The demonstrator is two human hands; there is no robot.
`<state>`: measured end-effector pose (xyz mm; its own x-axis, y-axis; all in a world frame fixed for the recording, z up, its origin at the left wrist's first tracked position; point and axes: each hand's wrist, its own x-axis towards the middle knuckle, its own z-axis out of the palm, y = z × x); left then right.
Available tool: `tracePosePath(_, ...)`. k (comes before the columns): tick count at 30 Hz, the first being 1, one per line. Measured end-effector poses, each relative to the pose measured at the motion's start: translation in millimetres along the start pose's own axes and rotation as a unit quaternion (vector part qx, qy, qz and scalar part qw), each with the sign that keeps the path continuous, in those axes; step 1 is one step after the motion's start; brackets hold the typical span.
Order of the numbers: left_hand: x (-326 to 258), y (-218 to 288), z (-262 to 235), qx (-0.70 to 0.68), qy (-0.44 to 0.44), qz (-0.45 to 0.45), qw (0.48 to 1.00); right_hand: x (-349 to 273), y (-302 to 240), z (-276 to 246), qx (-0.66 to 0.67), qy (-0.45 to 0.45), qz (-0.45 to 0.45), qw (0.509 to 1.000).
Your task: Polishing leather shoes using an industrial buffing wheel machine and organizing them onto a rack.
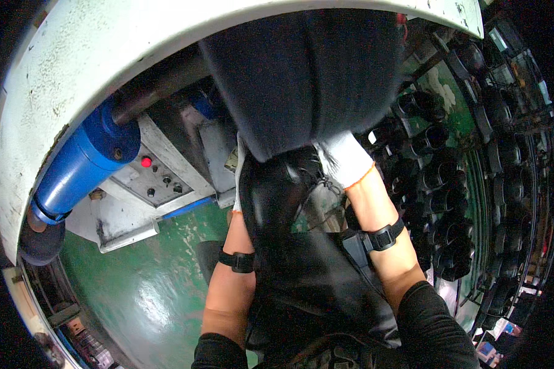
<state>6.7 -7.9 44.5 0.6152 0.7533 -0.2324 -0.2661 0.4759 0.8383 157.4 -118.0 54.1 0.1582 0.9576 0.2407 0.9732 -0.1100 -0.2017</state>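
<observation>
Between my hands is a black leather boot point(271, 194), glossy, with loose laces on its right side. Its upper end meets the lower face of a large dark roller point(308, 80), whose surface looks blurred. My left hand point(239, 175), in a white glove, grips the boot's left side; most of its fingers are hidden behind the leather. On the other side my right hand point(345, 160), also in a white glove with an orange cuff edge, holds the boot close under the roller. The roller hides its fingertips.
A white metal hood point(104, 55) arches over the roller. At left are a blue cylinder point(83, 166) and a control panel point(157, 175) with a red button and knobs. Racks of black boots point(449, 197) line the right. The floor point(141, 277) is green.
</observation>
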Motion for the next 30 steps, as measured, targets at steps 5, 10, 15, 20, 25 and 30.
tracePosePath(5, -54.8, 66.5, 52.4, 0.262, -0.082, 0.153, 0.949, -8.9, 27.1, 43.1, 0.08, 0.095, 0.062, 0.99)
tracePosePath(10, -53.0, 41.6, 24.8, 0.273, -0.106, 0.202, 0.934, 0.7, 9.1, 11.1, -0.006, 0.057, 0.024, 0.998)
tracePosePath(15, -29.8, -6.9, -1.8, 0.19, -0.116, 0.126, 0.967, -0.3, 16.6, -14.6, 0.093, 0.112, 0.007, 0.989)
tracePosePath(20, -7.2, -41.6, -12.2, -0.119, -0.141, -0.015, 0.983, -8.7, 29.1, -33.3, 0.231, 0.118, 0.085, 0.962)
tracePosePath(25, 6.1, -102.6, -24.5, 0.025, -0.101, 0.109, 0.989, -19.8, 41.8, -50.5, 0.199, 0.1, 0.031, 0.974)
tracePosePath(30, 42.4, -154.7, -62.7, 0.249, -0.024, 0.104, 0.963, -24.5, 41.5, -41.9, 0.45, -0.005, 0.117, 0.885)
